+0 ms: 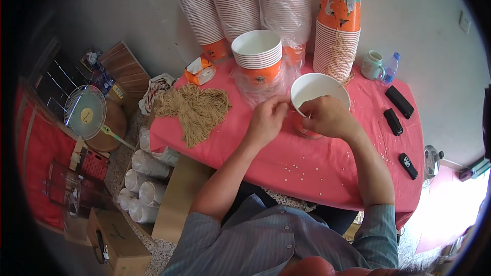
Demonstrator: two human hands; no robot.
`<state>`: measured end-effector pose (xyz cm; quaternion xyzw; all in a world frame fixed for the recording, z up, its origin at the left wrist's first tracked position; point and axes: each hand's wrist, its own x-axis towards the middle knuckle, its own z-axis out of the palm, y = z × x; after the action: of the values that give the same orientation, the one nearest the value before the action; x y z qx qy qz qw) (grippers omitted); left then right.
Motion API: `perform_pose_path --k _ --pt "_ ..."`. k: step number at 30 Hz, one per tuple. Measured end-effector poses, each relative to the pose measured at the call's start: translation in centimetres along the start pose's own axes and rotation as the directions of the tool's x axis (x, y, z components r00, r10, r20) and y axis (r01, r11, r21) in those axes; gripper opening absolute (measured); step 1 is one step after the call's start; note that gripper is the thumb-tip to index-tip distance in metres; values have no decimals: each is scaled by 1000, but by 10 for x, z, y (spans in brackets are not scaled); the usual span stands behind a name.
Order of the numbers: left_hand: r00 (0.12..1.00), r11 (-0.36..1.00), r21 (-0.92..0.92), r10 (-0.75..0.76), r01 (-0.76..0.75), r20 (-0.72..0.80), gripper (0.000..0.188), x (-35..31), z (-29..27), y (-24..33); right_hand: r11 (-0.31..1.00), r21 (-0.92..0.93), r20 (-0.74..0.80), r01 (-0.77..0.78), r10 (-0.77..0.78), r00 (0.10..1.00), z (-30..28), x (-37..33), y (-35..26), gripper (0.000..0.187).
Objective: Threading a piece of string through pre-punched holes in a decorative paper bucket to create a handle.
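Paper cup (318,92) gripped at its rim by both hands, left (266,121) and right (327,117).

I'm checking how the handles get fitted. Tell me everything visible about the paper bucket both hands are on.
The round paper bucket with white inside and orange printed outside stands upright and open on the pink tablecloth, near the table's middle. It looks empty. The left hand pinches at its near-left rim, while the right hand covers its near side with fingers on the rim. Only a strip of the orange wall shows below the right hand.
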<state>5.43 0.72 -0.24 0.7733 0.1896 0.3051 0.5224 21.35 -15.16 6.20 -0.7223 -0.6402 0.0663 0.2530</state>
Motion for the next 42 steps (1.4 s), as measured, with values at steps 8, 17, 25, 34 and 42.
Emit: perform_pose_path --k 8,17,25,34,42 --pt "916 863 363 397 -351 -57 22 -29 12 8 993 121 20 17 -19 1000 8 5 4 24" --pt "981 982 113 161 -149 -108 10 -37 3 -12 965 259 22 -30 25 999 -1 6 -6 33" --pt "949 980 -172 41 -99 -314 14 -54 -38 -11 958 286 -31 -28 38 999 7 9 14 39" --pt "962 954 -198 186 -226 -202 10 -28 -34 37 959 283 -2 17 -17 1000 -5 4 -5 29" --pt "945 938 -111 328 -328 -20 15 -8 -11 49 854 500 -126 143 -91 988 19 9 14 26"
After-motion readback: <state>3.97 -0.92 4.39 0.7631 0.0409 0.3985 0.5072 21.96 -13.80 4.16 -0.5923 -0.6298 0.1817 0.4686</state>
